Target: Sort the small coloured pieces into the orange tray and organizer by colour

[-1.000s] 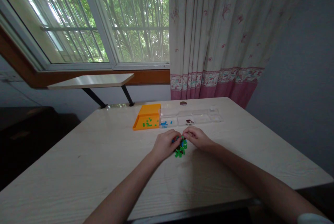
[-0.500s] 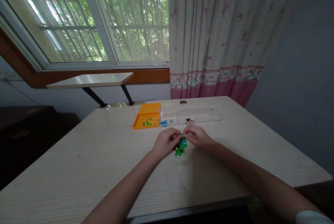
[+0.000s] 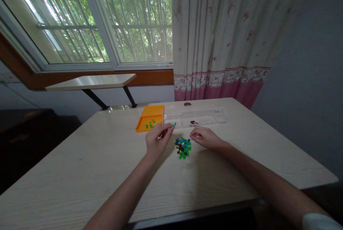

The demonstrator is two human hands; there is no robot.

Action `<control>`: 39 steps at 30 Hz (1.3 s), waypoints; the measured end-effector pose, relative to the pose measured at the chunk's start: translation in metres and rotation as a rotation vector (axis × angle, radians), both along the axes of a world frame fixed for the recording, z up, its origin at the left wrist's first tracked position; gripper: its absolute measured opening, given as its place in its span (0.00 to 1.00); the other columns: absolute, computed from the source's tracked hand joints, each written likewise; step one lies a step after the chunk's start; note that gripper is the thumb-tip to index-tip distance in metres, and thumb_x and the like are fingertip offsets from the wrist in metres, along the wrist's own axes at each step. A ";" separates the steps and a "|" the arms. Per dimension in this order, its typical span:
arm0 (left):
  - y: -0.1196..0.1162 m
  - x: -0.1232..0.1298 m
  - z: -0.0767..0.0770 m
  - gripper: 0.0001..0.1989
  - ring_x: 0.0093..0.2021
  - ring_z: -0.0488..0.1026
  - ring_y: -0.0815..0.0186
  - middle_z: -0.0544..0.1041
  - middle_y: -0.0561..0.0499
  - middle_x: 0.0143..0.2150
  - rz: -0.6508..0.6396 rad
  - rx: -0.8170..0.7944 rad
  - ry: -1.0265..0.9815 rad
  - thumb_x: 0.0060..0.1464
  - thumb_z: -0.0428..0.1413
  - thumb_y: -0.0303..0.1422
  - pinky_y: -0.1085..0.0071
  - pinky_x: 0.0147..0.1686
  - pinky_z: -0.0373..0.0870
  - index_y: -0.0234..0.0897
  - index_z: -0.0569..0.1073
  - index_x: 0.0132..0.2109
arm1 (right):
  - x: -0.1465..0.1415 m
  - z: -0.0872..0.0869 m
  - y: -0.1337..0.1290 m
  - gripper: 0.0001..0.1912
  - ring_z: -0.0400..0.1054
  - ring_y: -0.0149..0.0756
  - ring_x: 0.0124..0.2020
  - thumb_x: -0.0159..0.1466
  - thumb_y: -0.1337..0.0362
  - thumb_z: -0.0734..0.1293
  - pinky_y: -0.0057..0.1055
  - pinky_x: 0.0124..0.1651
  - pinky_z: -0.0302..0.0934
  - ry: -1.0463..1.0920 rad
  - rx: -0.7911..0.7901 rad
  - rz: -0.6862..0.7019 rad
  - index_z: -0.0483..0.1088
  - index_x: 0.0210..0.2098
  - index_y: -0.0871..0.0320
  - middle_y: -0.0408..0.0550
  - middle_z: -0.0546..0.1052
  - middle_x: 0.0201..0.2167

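Fingertips drawn close together, my left grip (image 3: 157, 140) hangs over the counter (image 3: 80, 180) at the near edge of the clear tray (image 3: 211, 120), with a speck of green and blue at its tips; whether it pinches a piece I can't make out. My right grip (image 3: 206, 137) is curled, thumb and finger nearly meeting, just beside the pile of small pieces (image 3: 182, 147); I can't say if anything sits inside it. That pile lies on the counter between my two hands, mixing green, blue, brown and a little pale yellow. Beyond my left hand is the orange tray (image 3: 152, 110), green pieces (image 3: 150, 125) scattered in its near part. It adjoins the clear tray, where brown pieces (image 3: 193, 122) lie in a middle compartment. A dark oval disc (image 3: 187, 104) rests near the counter's far edge.
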State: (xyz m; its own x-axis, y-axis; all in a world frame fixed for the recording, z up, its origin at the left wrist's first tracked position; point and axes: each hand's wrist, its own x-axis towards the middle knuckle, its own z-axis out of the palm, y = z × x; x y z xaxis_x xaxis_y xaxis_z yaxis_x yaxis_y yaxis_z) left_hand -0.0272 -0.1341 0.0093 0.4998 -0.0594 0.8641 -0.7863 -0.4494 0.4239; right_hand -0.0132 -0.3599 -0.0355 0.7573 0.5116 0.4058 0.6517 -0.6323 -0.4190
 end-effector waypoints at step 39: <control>0.059 0.071 -0.039 0.15 0.24 0.67 0.68 0.72 0.52 0.25 0.634 0.153 0.557 0.49 0.48 0.41 0.76 0.22 0.55 0.39 0.72 0.39 | 0.001 -0.001 0.000 0.08 0.65 0.32 0.33 0.59 0.63 0.61 0.27 0.36 0.57 0.151 -0.107 -0.032 0.69 0.35 0.58 0.47 0.72 0.31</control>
